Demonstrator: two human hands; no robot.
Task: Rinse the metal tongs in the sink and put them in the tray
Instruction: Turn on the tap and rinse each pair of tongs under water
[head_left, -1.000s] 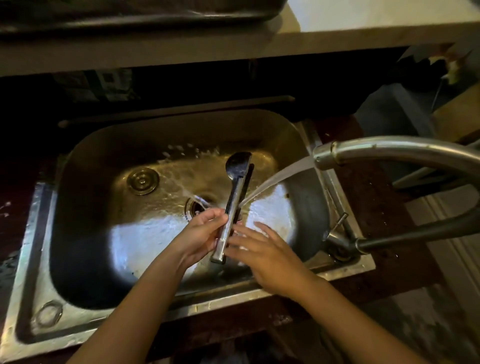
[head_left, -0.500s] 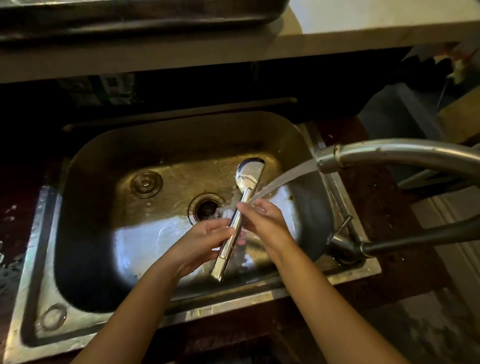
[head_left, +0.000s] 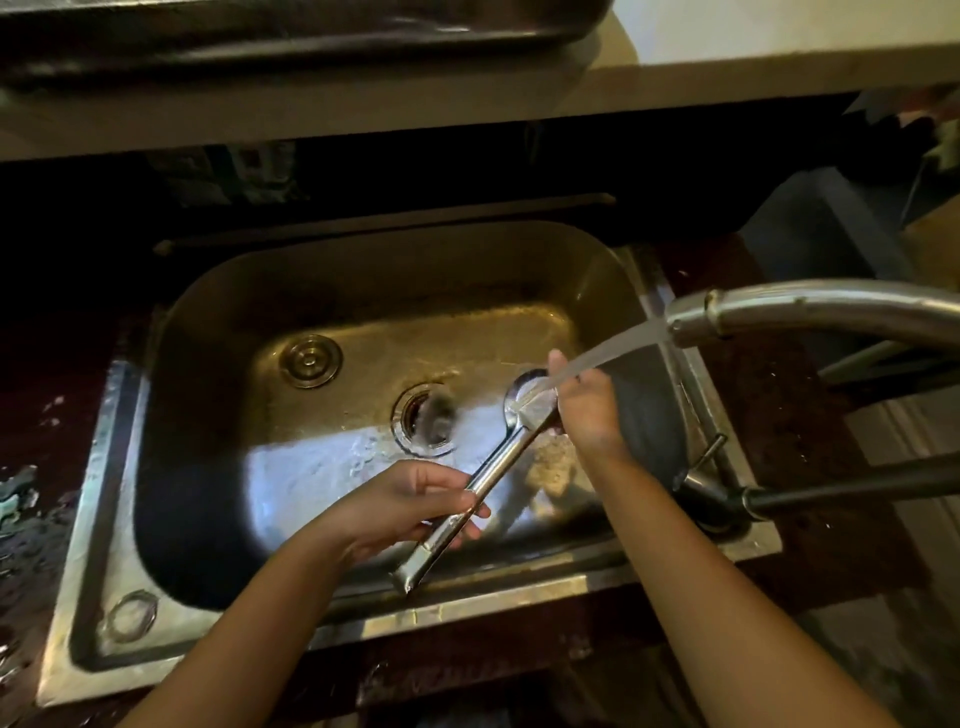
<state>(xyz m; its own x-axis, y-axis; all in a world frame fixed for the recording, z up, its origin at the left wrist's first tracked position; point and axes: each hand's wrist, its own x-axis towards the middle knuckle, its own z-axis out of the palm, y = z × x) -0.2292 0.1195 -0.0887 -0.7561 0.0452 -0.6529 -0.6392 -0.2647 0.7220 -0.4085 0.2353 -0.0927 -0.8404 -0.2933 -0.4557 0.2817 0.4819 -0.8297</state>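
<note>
- Step in hand, as judged from this view: rinsing. The tray placement is not yet done.
- Position of the work: the metal tongs (head_left: 493, 467) are held above the basin of the sink (head_left: 363, 291), running diagonally from the hinge end near the front rim up to the spoon-shaped tips near the drain (head_left: 423, 413).
- Left hand (head_left: 410, 506): fingers curled round the lower shaft of the tongs, near the hinge end, in a closed grip.
- Right hand (head_left: 584, 410): placed at the tip end, fingers wrapped or rubbing against the tips. Whether it clamps the metal or only touches it cannot be told; the stream partly covers the contact.
- Water: the faucet (head_left: 810, 312) reaches in from the right, and its stream (head_left: 608, 348) lands on the tips and the right hand.
- Recommended technique: keep the tips lower than the handle so runoff drains into the basin and not along the arm.
- Rotate the tongs about their long axis so both inner faces meet the stream.
- Slide the rubbing hand along the full shaft; the hinge end appears to lie outside the water.
- Caution: wet metal is likely slippery. Maintain the left-hand grip until the tongs are clear of the sink.
- The dark tray (head_left: 311, 31) appears to sit on the ledge above; shake off drips before lifting.
</note>
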